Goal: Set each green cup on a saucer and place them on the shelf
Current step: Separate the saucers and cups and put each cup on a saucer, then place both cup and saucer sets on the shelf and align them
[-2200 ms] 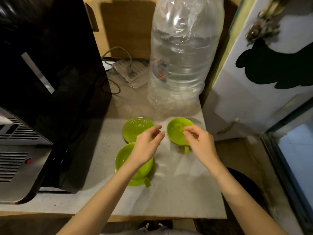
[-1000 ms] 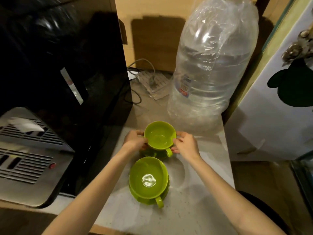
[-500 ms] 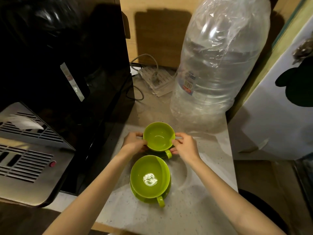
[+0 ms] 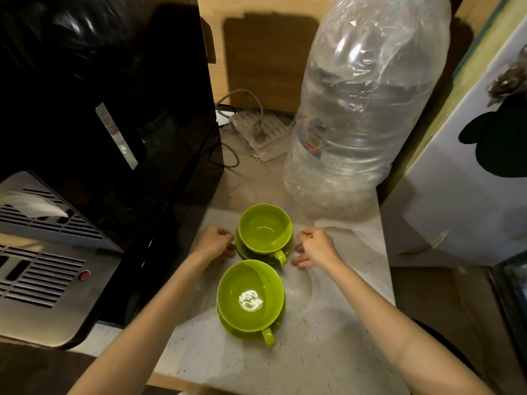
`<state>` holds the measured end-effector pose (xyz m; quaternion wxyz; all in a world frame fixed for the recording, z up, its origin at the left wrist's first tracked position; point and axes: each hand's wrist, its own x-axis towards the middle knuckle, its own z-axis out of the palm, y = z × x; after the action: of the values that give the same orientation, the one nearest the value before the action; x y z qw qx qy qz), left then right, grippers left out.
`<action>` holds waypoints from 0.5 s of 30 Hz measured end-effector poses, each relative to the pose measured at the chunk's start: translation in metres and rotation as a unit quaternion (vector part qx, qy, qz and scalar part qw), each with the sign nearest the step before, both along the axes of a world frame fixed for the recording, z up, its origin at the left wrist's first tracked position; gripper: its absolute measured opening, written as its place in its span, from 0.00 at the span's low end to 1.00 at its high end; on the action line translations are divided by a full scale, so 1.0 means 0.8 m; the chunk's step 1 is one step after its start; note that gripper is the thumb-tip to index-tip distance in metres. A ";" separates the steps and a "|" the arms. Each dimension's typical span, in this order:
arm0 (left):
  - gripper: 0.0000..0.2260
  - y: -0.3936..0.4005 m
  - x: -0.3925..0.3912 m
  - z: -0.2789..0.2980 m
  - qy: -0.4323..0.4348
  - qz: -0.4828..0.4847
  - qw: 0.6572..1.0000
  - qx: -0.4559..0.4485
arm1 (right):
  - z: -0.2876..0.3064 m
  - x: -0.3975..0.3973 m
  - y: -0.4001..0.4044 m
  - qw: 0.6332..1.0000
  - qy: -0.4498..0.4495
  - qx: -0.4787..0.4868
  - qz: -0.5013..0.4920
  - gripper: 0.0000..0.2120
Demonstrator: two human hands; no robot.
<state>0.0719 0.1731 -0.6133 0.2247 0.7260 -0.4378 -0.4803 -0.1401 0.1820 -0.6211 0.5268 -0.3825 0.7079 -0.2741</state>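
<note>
Green cups sit in front of you on the pale speckled counter point(image 4: 328, 352), each one already resting on its own green saucer. Your far cup point(image 4: 265, 228) stands upright on the far saucer point(image 4: 245, 252), its handle pointing toward you and slightly right. Your near cup point(image 4: 251, 295) stands on the near saucer point(image 4: 236, 332), just in front of the first pair, handle also toward you.

Your left hand point(image 4: 216, 242) lies loosely curled just beside the left edge of the far saucer; whether its fingertips touch the rim cannot be told. Your right hand point(image 4: 313, 246) is off to the right of that same saucer, clear of it, fingers bent and loosely parted, holding nothing. Neither hand grips a cup.

Behind the cups you have a big clear plastic water bottle point(image 4: 365, 109) wrapped in crinkled film, standing at the back right of the counter. A white power strip point(image 4: 259, 132) with cables lies at the back, against the wooden wall. To your left stands a glossy black appliance point(image 4: 114, 109), with a silver vented unit point(image 4: 42, 266) before it.
</note>
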 end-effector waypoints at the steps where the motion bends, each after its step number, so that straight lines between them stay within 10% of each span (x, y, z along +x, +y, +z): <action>1: 0.05 0.001 -0.001 0.001 0.032 -0.007 0.999 0.023 | -0.002 0.003 -0.001 0.999 -0.029 0.019 0.004 0.07; 15: 0.16 -0.013 -0.017 0.000 0.158 -0.015 0.987 0.009 | -0.007 0.000 -0.006 0.996 -0.084 -0.004 -0.029 0.05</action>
<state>0.0584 0.1623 -0.6131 0.2773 0.6365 -0.4033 -0.5961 -0.1400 0.1770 -0.6263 0.5747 -0.3394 0.6706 -0.3237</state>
